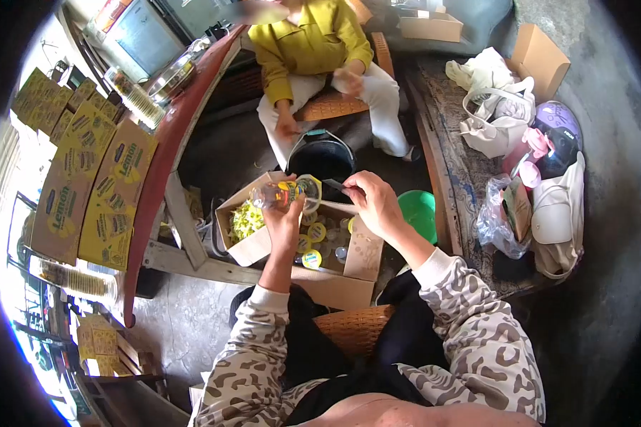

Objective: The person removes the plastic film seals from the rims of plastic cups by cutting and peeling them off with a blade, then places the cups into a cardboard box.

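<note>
My left hand [283, 217] is wrapped round a clear plastic jar [272, 194] with a colourful label, tilted on its side, its round end facing right. To its right, my right hand [372, 199] pinches a small, thin dark piece [333, 183] close to the jar's end. Below both hands stands an open cardboard box [363, 250] with several jars with yellow-and-white lids [311, 258]. Left of it, another carton [253, 250] holds yellow-green scraps [246, 219].
A co-worker [310, 50] sits opposite behind a black bucket [322, 158]. A green basin [418, 215] is at the right. Lemon cartons [107, 206] line the red table [165, 153]. Bags [495, 132] and a helmet [559, 132] lie on the right bench.
</note>
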`<control>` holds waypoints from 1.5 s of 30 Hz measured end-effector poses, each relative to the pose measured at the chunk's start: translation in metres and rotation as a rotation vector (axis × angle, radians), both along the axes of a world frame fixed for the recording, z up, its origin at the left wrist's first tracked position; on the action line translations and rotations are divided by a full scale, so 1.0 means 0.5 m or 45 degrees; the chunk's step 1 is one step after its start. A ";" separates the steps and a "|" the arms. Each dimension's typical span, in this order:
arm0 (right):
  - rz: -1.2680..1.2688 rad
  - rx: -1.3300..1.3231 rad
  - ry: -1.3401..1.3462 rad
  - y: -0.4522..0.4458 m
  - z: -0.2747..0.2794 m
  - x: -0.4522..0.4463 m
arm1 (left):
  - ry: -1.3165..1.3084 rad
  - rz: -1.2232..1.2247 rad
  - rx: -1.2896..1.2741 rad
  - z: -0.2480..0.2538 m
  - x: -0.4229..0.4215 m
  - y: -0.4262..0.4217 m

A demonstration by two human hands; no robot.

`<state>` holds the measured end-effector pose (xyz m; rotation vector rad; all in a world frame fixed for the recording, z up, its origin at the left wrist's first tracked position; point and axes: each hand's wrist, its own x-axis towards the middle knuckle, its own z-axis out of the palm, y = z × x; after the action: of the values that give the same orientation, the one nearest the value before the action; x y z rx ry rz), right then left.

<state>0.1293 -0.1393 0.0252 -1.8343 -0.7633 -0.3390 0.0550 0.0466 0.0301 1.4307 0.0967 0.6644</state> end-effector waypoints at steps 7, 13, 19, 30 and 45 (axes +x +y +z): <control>0.104 0.111 -0.054 0.034 0.001 -0.049 | -0.038 0.285 0.075 -0.015 -0.059 -0.011; 0.040 0.037 -0.175 0.042 -0.002 -0.071 | -0.066 0.363 0.100 -0.021 -0.046 -0.025; 0.023 -0.056 -0.348 0.046 0.000 -0.079 | -0.036 0.429 0.162 -0.044 -0.048 -0.009; 0.024 -0.139 -0.424 0.048 -0.012 -0.083 | 0.022 0.336 -0.071 -0.028 -0.056 -0.020; 0.031 -0.124 -0.377 0.048 -0.015 -0.085 | 0.139 0.285 -0.059 -0.015 -0.063 -0.045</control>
<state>0.0868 -0.1153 0.0177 -1.8871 -1.0201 -0.5750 0.0236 0.0238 0.0228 1.4231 0.3600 0.7611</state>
